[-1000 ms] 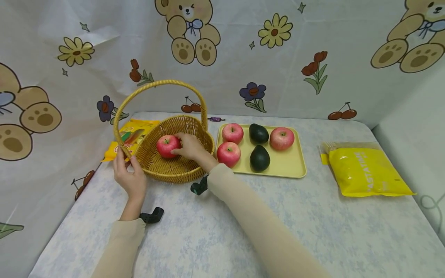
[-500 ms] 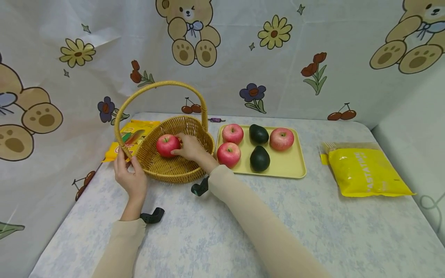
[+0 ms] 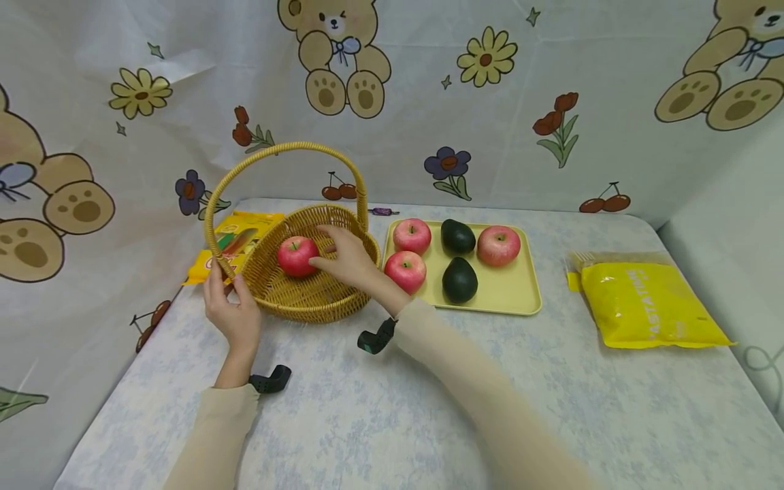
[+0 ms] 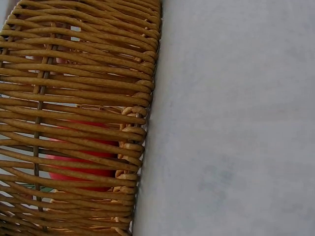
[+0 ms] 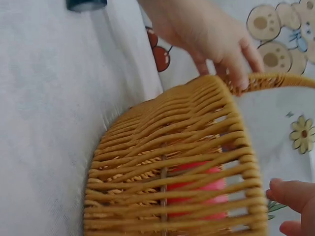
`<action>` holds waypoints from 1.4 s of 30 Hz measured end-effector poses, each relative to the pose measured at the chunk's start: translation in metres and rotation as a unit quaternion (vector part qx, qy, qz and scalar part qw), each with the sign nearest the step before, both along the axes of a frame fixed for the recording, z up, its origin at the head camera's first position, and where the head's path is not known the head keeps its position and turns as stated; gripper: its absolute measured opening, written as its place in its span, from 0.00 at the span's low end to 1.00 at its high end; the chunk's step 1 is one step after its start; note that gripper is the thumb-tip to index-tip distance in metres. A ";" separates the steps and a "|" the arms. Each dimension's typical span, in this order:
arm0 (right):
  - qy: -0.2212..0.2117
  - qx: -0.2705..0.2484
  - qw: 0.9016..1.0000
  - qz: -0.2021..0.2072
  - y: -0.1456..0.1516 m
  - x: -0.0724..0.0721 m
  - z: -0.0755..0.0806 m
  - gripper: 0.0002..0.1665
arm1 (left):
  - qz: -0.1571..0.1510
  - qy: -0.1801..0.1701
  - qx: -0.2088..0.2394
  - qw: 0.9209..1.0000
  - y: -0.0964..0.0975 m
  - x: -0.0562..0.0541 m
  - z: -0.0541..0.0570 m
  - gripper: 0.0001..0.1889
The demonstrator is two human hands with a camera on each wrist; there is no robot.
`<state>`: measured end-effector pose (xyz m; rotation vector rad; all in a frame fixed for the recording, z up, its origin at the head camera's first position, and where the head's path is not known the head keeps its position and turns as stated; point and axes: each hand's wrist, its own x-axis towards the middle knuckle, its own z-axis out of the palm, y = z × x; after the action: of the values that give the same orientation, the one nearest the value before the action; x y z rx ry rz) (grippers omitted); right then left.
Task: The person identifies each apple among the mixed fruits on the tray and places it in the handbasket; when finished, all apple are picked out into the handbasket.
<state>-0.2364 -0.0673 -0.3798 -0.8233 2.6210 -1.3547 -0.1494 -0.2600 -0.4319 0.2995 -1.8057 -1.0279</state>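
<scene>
A yellow wicker basket (image 3: 309,313) with a tall arched handle (image 3: 294,146) stands at the left of the table. My left hand (image 3: 235,314) grips it where the handle meets the rim, with fingers and thumb on either side. One red apple (image 3: 298,257) lies inside the basket; through the weave it shows as a red patch (image 4: 83,162) in the left wrist view. Over the basket's right side hovers my right hand (image 3: 349,258), fingers spread and apart from the apple. Its fingertips (image 5: 290,194) appear at the lower right of the right wrist view.
Right of the basket, a pale yellow tray (image 3: 511,289) bears several apples (image 3: 498,246) and two dark green avocados (image 3: 459,280). A yellow pasta bag (image 3: 649,303) lies farther right. Another yellow packet (image 3: 245,228) sits behind the basket's left side, near the patterned backdrop (image 3: 404,129).
My right hand has let go of the apple in the basket and drawn back up and to the right, fingers parting. The left hand keeps its grip on the basket.
</scene>
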 end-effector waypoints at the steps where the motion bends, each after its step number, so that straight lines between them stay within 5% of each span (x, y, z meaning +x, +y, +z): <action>1: 0.004 -0.013 1.000 0.002 0.006 0.003 0.001 0.40 | 0.000 0.000 0.001 1.000 0.000 0.000 0.000 0.24; 7: 0.023 -0.079 0.997 0.006 0.048 0.026 0.007 0.41 | -0.002 0.008 0.001 1.000 0.000 0.000 0.000 0.25; 15: 0.089 -0.094 0.991 -0.023 0.115 0.037 0.013 0.42 | -0.002 0.004 0.003 1.000 0.001 -0.001 0.001 0.25; 25: 0.150 -0.068 0.978 -0.126 0.198 0.030 0.017 0.42 | -0.001 -0.002 0.006 1.000 0.000 -0.001 0.001 0.24; 36: 0.123 -0.059 0.959 -0.250 0.264 0.013 0.009 0.43 | 0.000 -0.002 0.011 1.000 0.001 0.000 0.001 0.26; 42: 0.106 -0.046 0.955 -0.274 0.276 0.002 -0.002 0.44 | 0.000 0.001 0.019 1.000 0.006 0.002 0.006 0.25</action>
<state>-0.2339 0.2083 -0.3816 -0.2545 3.1279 -1.5881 -0.1475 -0.2544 -0.4259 0.3218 -1.7860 -1.0637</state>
